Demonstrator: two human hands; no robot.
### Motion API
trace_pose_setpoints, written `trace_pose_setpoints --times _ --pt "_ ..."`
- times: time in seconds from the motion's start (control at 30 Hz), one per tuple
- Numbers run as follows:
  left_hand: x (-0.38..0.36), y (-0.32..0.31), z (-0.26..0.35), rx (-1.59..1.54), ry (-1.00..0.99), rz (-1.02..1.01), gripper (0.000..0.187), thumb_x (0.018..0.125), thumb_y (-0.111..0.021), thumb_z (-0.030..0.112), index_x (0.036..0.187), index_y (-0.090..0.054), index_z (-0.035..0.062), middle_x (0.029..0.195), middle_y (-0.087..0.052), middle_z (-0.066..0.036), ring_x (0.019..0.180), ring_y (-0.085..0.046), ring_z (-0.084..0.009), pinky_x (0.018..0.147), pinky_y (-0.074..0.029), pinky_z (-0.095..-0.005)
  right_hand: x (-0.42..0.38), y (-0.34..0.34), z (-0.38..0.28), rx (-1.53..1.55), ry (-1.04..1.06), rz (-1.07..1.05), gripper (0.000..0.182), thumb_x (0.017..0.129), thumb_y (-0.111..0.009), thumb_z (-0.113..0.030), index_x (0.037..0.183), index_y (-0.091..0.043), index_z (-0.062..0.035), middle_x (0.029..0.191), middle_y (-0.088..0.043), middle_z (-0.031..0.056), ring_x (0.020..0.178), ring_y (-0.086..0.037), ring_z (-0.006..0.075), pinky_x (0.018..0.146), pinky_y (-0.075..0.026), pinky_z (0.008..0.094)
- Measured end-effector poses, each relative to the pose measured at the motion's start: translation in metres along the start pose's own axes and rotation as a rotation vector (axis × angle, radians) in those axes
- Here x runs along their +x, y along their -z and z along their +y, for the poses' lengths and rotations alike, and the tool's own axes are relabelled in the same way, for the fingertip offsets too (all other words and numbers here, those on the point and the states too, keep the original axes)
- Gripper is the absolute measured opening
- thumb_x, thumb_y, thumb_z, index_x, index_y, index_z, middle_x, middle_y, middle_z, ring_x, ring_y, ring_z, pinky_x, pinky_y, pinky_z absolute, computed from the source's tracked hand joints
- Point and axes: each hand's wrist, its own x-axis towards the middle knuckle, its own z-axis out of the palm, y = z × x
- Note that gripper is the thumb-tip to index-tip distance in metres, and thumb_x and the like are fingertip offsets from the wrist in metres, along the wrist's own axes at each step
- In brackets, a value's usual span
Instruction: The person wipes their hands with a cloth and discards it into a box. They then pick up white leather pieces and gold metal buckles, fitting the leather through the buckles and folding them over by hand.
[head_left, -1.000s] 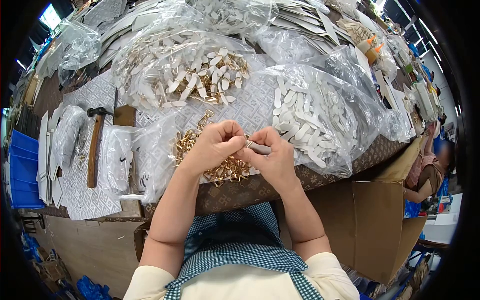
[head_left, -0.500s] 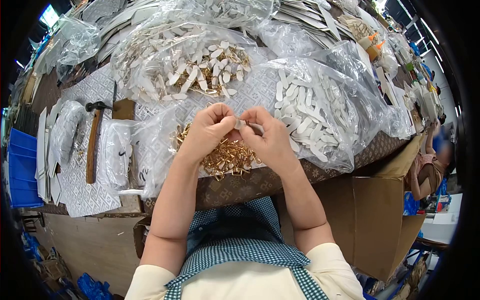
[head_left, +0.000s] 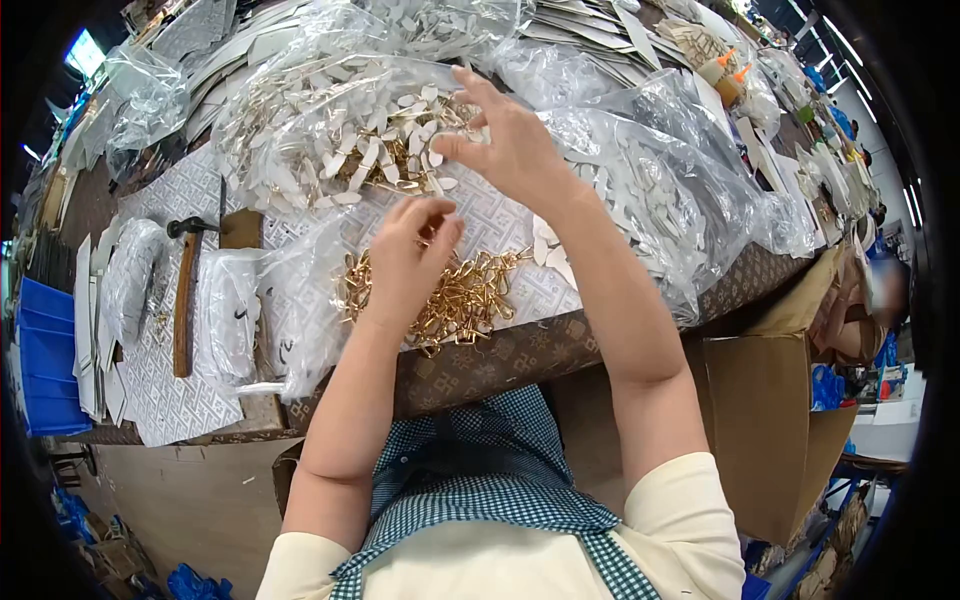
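My right hand is stretched over the far pile of white strap tabs fitted with gold clasps, its fingers spread. Nothing shows in its grasp. Lower and to the left, my left hand is curled above a heap of gold metal clasps, thumb and fingers drawn together. Whatever it may hold is hidden by the fingers. Beneath my right forearm, plain white tabs lie in an open clear plastic bag, partly covered by the arm.
A wooden-handled hammer lies at the left near filled clear bags. A blue bin stands at the far left. An open cardboard box sits below the table's right edge. Another person is at the far right.
My hands, together over the gold clasps before, have parted. The right one has moved up to the far pile and opened; the left has shifted slightly left, still curled.
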Motion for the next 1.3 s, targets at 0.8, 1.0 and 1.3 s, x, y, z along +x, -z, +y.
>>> trace_pose_setpoints --times 0.8,1.0,1.3 --pt "-0.006 -0.016 0.006 -0.499 0.363 -0.134 0.012 0.092 -0.065 0.006 0.101 -0.062 -0.0015 0.088 -0.069 -0.005 0.081 -0.068 -0.0118 0.068 -0.052 -0.0219 -0.117 0.041 0.030 0.123 -0.302 0.162 0.007 0.084 -0.063 -0.006 0.091 -0.062 -0.0037 0.084 -0.065 0.0087 0.082 -0.062 0.0244 0.073 -0.050 0.0330" --pt "-0.003 -0.009 0.009 -0.634 0.472 -0.198 0.018 0.095 -0.061 0.007 0.110 -0.066 -0.0017 0.093 -0.070 -0.007 0.084 -0.069 -0.0118 0.068 -0.055 -0.0227 -0.120 0.025 -0.004 0.115 -0.156 0.155 0.020 0.092 -0.062 -0.005 0.111 -0.068 -0.0040 0.084 -0.063 0.0099 0.067 -0.058 0.0194 0.062 -0.048 0.0297" --pt "-0.002 -0.007 0.011 -0.771 0.476 -0.259 0.023 0.096 -0.059 0.008 0.113 -0.068 -0.0034 0.095 -0.070 -0.008 0.084 -0.069 -0.0138 0.068 -0.057 -0.0246 -0.132 -0.018 -0.016 0.149 -0.221 0.233 0.029 0.085 -0.066 -0.004 0.114 -0.071 -0.0065 0.089 -0.063 0.0101 0.069 -0.060 0.0200 0.061 -0.049 0.0314"
